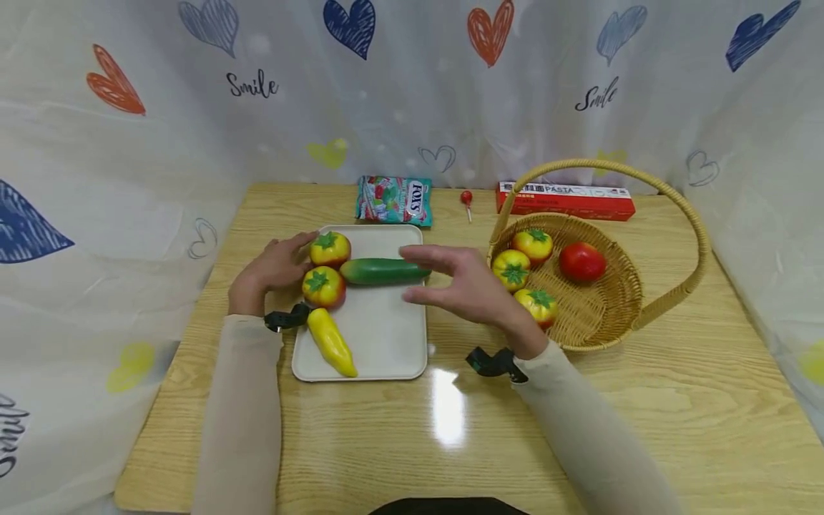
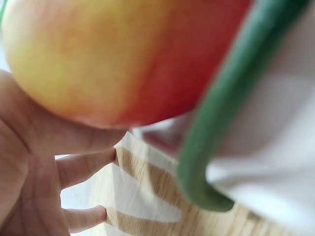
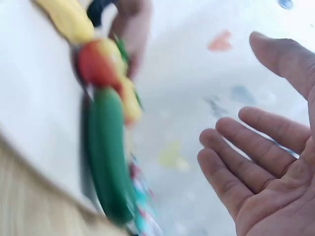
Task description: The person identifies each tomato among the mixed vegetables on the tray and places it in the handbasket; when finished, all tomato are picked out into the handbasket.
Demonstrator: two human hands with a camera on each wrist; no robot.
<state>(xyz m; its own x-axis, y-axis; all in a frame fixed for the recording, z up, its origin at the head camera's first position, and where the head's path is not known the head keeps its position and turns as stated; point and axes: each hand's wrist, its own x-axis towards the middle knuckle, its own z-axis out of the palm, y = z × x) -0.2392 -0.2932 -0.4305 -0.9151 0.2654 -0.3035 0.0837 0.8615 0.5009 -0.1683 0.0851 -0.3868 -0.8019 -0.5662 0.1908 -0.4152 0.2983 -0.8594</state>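
Note:
My left hand (image 1: pixel 277 266) is at the tray's left edge, its fingers extended beside two yellow-and-red toy fruits (image 1: pixel 325 287) with green star-shaped leaves. In the left wrist view one such fruit (image 2: pixel 113 54) sits right against the hand; two fingertips reach the wooden table. My right hand (image 1: pixel 466 282) hovers over the white tray's (image 1: pixel 386 350) right edge, thumb and fingers spread, by the end of a green cucumber (image 1: pixel 380 271). Nothing is in its palm in the right wrist view. A yellow pepper (image 1: pixel 331 343) lies on the tray below the fruits; its green stem (image 2: pixel 216 118) shows close up.
Right of the tray stands a wicker basket (image 1: pixel 627 286) with a tall arched handle, holding several toy fruits and a red tomato (image 1: pixel 582 262). Behind are a candy bag (image 1: pixel 394 201), a lollipop (image 1: pixel 466 198) and a red pasta box (image 1: pixel 573 204). A printed curtain (image 1: pixel 412 107) surrounds the table.

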